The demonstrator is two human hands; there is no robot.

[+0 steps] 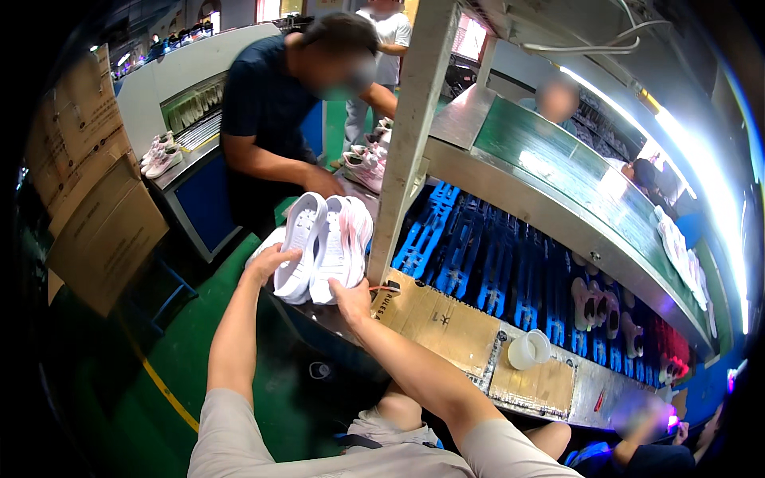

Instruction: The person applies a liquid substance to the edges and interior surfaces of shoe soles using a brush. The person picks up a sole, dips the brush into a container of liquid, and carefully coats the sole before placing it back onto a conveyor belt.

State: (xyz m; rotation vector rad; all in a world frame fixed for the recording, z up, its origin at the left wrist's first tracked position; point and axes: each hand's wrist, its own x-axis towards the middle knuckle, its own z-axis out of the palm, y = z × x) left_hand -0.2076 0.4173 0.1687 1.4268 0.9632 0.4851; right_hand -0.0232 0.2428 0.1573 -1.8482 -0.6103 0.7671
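My left hand [269, 264] is closed on the outer side of a white shoe sole [298, 233], its thumb reaching over the rim. Right beside it stands a second white shoe sole [329, 248]. At the heel end of this one, my right hand [351, 301] is closed with the thumb on top. More soles with a pink tint [360, 227] are pressed against its right side. The soles are tilted up, insides toward me, over the end of the bench. My lower fingers are hidden.
A co-worker in a dark shirt [259, 111] leans in just beyond the soles, near pink-and-white shoes [365, 169]. A metal post [406, 151] rises at my right. Blue racks [478, 255], cardboard [430, 319] and a white cup [529, 349] line the bench. Cardboard boxes [107, 231] stand left.
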